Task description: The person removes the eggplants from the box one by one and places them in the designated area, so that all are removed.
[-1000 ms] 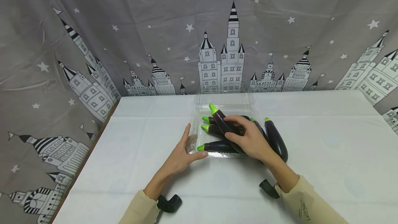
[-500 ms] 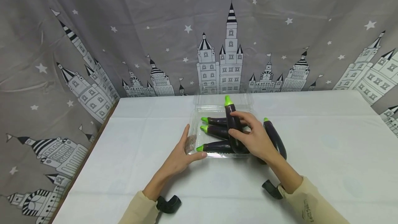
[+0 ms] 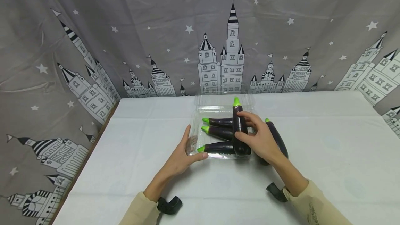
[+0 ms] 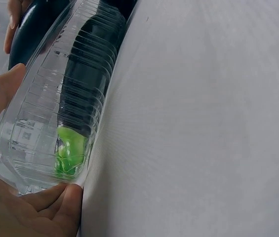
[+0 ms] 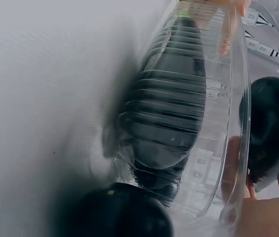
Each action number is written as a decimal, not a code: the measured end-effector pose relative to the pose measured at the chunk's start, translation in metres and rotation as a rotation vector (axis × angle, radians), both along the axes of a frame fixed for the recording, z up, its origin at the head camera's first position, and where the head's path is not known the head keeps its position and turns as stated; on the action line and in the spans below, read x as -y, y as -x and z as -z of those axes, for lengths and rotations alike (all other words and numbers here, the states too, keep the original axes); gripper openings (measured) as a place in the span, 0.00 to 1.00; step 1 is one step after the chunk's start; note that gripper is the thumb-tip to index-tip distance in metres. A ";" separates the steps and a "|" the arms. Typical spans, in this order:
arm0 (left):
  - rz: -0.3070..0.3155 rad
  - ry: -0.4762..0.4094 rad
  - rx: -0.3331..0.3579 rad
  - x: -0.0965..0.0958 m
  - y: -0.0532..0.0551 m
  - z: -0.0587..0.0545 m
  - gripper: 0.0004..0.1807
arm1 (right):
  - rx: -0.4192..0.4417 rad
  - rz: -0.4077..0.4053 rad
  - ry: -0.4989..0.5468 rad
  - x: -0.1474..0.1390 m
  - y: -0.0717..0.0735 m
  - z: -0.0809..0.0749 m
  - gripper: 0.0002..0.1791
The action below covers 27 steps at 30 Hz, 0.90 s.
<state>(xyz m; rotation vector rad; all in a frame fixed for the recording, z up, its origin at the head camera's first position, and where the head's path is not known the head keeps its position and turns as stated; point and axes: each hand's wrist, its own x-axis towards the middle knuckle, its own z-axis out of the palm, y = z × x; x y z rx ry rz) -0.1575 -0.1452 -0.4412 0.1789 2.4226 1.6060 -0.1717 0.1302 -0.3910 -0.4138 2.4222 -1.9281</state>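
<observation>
Holding 1 eggplant over the right part of the clear plastic box, crosswise to 3 eggplants inside | my right hand: thumb and fingers pinching it | change: swung from slanting to stem-away; better squared to the box's right side, I judge | my left hand: gripping the near-left corner | loose eggplant: outside, rightward, on white cloth.
</observation>
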 end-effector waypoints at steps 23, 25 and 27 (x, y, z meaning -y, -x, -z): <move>-0.006 0.012 0.005 -0.001 -0.001 -0.001 0.65 | -0.019 0.011 -0.103 -0.017 -0.007 0.000 0.32; -0.004 0.012 0.006 -0.001 -0.001 -0.001 0.65 | -0.021 0.007 -0.104 -0.021 -0.008 -0.001 0.31; -0.003 0.012 0.007 -0.001 -0.001 -0.001 0.65 | -0.022 -0.001 -0.100 -0.025 -0.009 -0.001 0.31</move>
